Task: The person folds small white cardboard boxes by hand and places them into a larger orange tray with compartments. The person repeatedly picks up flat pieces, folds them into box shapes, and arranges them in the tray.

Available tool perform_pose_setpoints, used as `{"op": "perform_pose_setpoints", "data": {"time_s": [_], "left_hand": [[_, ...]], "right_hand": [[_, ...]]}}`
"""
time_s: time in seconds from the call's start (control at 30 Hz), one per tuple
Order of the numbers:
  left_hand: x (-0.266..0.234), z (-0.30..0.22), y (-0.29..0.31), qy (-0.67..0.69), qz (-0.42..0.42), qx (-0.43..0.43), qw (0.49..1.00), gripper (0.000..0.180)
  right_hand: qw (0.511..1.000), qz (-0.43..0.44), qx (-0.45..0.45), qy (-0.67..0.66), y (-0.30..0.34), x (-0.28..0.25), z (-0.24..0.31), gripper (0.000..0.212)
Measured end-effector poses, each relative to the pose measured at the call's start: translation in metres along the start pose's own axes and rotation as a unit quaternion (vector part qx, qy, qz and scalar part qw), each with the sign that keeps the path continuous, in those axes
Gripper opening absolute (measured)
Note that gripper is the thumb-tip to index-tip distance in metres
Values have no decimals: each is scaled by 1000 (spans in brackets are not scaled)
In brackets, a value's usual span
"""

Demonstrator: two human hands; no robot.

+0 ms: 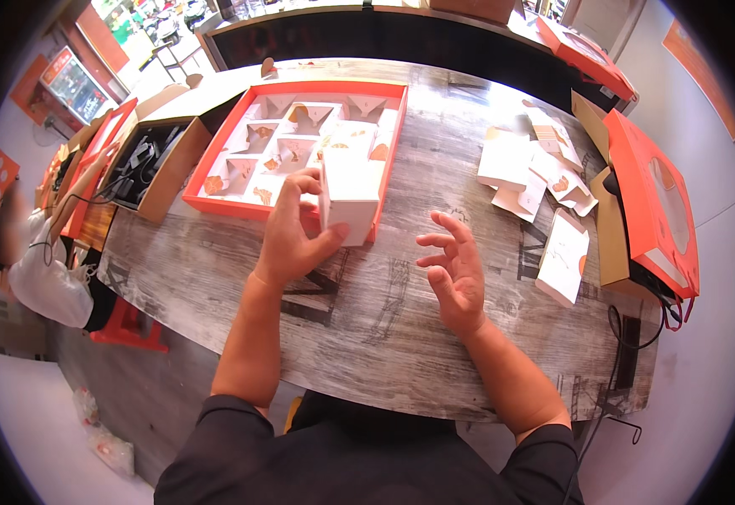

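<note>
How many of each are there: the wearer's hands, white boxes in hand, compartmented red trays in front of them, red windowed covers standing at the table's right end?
Wearer's hands: 2 (left hand, right hand)
White box in hand: 1
Compartmented red tray: 1
Red windowed cover: 1
Total: 5

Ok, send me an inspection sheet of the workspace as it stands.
Surface: grey wood-grain table with dark printed markings.
Things in work: small white cardboard box, held at the near-right corner of a divided, red-walled cardboard tray.
Clutter: loose white cardboard boxes at right; open brown cardboard box with black items at left.
Hands: left hand grips the small box; right hand open, holding nothing.
Cables: thin black cable looping near the right edge.
Surroundings: white-topped person and red plastic stool at left.
</note>
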State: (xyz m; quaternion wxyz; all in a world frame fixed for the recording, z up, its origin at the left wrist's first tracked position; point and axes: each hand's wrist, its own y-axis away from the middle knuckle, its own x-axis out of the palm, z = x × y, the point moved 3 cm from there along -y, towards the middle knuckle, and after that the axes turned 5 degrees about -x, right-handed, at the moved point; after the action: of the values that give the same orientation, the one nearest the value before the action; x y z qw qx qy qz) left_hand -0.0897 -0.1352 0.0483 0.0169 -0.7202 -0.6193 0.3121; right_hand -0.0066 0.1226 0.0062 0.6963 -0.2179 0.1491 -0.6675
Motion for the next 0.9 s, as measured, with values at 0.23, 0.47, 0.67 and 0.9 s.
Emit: {"op": "perform_pose_setpoints", "data": {"time_s": [0.23, 0.47, 0.67, 0.9], "left_hand": [[8, -11, 7, 138, 111, -50, 983, 62], [-18, -29, -29, 188, 38, -26, 981, 65], [-30, -12, -161, -35, 93, -1, 995, 76], [15, 21, -235, -281, 230, -49, 930, 73]], "right_hand": [[980, 18, -58, 188, -5, -4, 2, 60], [886, 187, -111, 409, -6, 15, 14, 74], [862, 241, -98, 436, -5, 22, 9, 80], [875, 226, -106, 416, -4, 21, 4, 78]]}}
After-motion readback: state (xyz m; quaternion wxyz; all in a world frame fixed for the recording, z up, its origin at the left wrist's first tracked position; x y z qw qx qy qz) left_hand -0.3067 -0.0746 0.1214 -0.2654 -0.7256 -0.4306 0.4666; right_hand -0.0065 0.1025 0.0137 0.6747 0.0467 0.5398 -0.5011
